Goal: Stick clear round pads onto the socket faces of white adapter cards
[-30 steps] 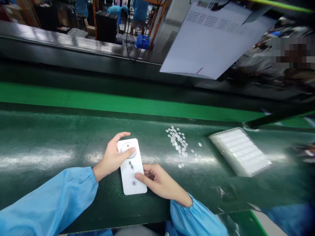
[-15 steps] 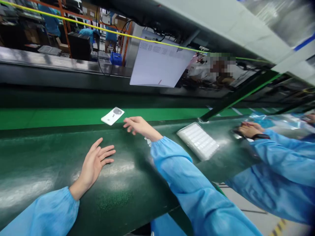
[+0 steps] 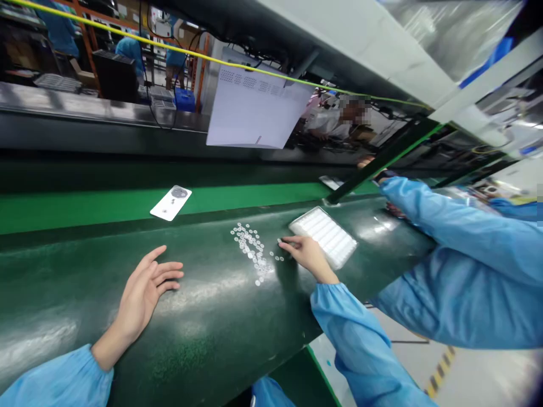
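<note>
My left hand (image 3: 142,294) hovers over the green bench with its fingers spread, holding nothing. Over the bench at centre right, my right hand (image 3: 307,254) has thumb and index finger pinched on a small white ring (image 3: 279,241) at the fingertips. Left of it lies a loose scatter of small white rings (image 3: 250,246), with several stray ones close by. A white tray (image 3: 324,234) with rows of compartments sits just behind my right hand, partly covered by it. Farther back, a white phone back panel with a round grey camera area (image 3: 171,203) rests on the green belt.
The green belt (image 3: 85,206) runs along the bench's far side. A green slanted post (image 3: 382,161) rises behind the tray. On the right, a co-worker's blue sleeve (image 3: 441,217) reaches toward a flat item (image 3: 331,182) on the belt. A white sheet (image 3: 250,107) hangs above.
My right hand has moved right, from near the panel to beside the tray, uncovering the rings. My left hand stays spread. The co-worker's arm now reaches toward the belt. The view has shifted.
</note>
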{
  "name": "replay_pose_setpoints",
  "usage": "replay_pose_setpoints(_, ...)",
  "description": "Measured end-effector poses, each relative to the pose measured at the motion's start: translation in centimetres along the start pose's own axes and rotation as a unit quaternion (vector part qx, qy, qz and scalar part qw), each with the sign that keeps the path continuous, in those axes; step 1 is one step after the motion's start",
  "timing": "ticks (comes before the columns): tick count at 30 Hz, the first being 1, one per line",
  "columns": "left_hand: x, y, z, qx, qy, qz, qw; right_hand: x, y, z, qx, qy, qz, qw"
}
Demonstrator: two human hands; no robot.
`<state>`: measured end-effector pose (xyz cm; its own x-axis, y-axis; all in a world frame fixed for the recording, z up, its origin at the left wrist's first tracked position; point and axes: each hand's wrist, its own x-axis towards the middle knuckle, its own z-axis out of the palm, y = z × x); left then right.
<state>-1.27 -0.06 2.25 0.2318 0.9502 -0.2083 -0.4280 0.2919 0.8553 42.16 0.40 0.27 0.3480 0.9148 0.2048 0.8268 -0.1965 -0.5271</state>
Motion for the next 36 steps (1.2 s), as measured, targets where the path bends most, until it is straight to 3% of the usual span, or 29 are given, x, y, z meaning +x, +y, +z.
replay_pose_setpoints(5, 0.1, 0.1, 0.0, 0.006, 0.005, 0.001, 1.0, -0.8, 0.0, 0.6, -0.003, 0.05, -0.02, 0.999)
replay_pose_setpoints(8, 0.2, -0.3, -0.4, 0.023, 0.008, 0.011, 1.0, -1.2, 0.5, -0.5, -0.01, 0.098, -0.014, 0.995)
replay_pose_setpoints(11, -0.1, -0.8, -0.7, 0.125, -0.015, 0.05, 0.991, -2.0, 1.5, -2.4, -0.015, 0.16, 0.015, 0.987)
replay_pose_setpoints(13, 0.2, -0.9, -0.5, 0.255, -0.055, 0.1, 0.96, -2.7, 2.5, -3.7, -0.016, 0.202, 0.042, 0.978)
replay_pose_setpoints(16, 2.3, -0.6, 0.0, 0.433, -0.112, 0.201, 0.872, -3.9, 4.5, -4.8, -0.003, 0.266, 0.122, 0.956)
replay_pose_setpoints(19, 6.0, 0.2, 0.1, 0.539, -0.095, 0.272, 0.791, -5.2, 6.7, -5.1, 0.033, 0.306, 0.22, 0.926)
replay_pose_setpoints(22, 8.6, 0.9, -0.1, 0.639, 0.01, 0.272, 0.72, -6.2, 8.4, -5.1, 0.075, 0.292, 0.271, 0.914)
replay_pose_setpoints(25, 9.1, 1.3, -0.4, 0.7, 0.09, 0.236, 0.668, -6.5, 9.6, -5.3, 0.119, 0.246, 0.296, 0.915)
replay_pose_setpoints(30, 8.7, 1.7, -0.9, 0.725, 0.071, 0.219, 0.649, -5.3, 10.3, -5.8, 0.162, 0.183, 0.3, 0.922)
replay_pose_setpoints(36, 9.0, 1.9, -1.0, 0.744, 0.065, 0.217, 0.629, -4.6, 9.9, -6.3, 0.203, 0.172, 0.293, 0.918)
